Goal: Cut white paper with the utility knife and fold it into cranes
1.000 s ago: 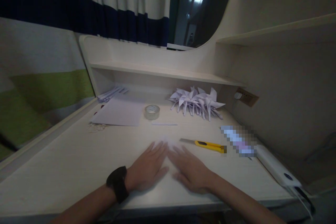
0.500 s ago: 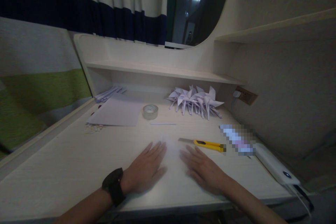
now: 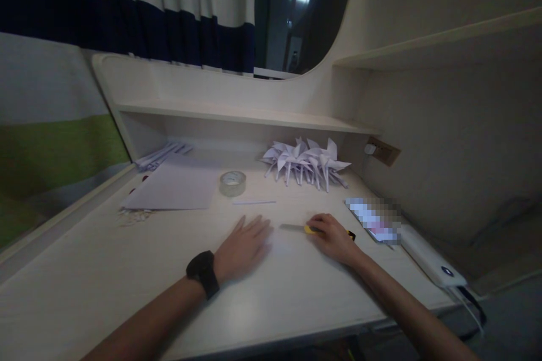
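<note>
The right hand (image 3: 329,238) was closed round the handle of the knife (image 3: 310,229), presumably to stay clear of its blade (image 3: 292,227), while the left hand (image 3: 244,243) was spread open left of the knife, with tape (image 3: 232,187) and pinwheels (image 3: 305,159) beyond it, likely for room.

Desk top (image 3: 105,287): dimly lit, faint sheen toward the front.
Dark pane (image 3: 322,17): one bright white glare patch.
Left hand (image 3: 243,248): slightly blurred.
Lit screen (image 3: 368,220): pixelated.
Side wall (image 3: 457,124): deeply shaded.
</note>
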The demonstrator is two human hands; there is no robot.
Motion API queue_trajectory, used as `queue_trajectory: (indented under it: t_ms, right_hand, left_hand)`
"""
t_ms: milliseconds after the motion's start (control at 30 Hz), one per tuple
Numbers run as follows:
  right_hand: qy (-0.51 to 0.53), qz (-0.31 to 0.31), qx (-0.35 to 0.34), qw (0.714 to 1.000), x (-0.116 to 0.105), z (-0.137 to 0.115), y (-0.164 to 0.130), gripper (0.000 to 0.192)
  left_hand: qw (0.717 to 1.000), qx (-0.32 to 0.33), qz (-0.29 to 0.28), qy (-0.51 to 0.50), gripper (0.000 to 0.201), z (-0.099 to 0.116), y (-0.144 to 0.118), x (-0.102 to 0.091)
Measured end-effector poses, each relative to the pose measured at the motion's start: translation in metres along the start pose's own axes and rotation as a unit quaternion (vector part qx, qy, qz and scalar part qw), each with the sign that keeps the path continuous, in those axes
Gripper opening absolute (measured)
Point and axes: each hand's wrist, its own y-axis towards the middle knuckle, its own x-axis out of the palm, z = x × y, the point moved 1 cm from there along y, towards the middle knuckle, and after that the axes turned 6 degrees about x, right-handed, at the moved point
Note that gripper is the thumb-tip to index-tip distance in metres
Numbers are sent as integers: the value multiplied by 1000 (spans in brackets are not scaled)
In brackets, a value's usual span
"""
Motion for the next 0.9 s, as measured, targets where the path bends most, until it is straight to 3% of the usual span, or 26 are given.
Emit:
queue_trajectory:
  t_ms: [467, 900]
  right_hand:
    - [40, -38, -1, 999, 1, -22, -11, 23]
    - [16, -58, -47, 997, -6, -42, -15, 19]
  left_hand:
    - [999, -14, 33, -25, 39, 4, -1, -5]
    - [999, -1, 45, -15, 42, 7, -2, -7]
